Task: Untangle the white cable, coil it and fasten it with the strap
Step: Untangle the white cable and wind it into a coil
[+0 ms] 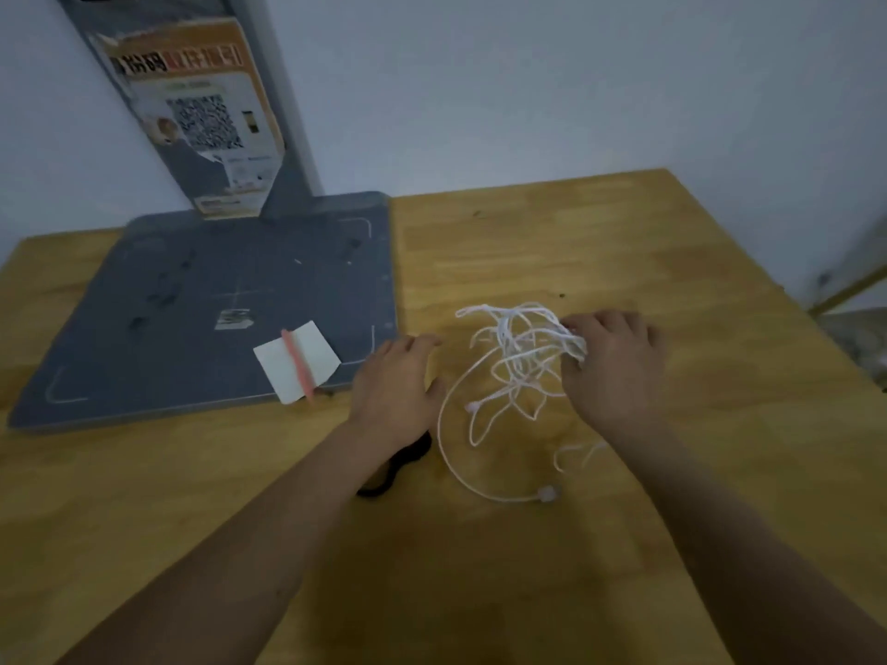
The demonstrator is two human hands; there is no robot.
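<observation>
Both hands are working at centre frame: the right hand [612,364] is pinching the white cable [516,357] tangle's right edge, while the left hand [396,383] is lying flat just left of it.

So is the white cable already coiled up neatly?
No, the thin white cable lies in a loose tangle on the wooden table, with the right hand gripping part of it.

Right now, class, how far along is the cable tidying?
Nothing looks finished: the thin white cable lies in a tangle on the wooden table. In hand: the right hand grips the tangle. Left: untangling, coiling, fastening with the black strap under the left hand's wrist.
</observation>
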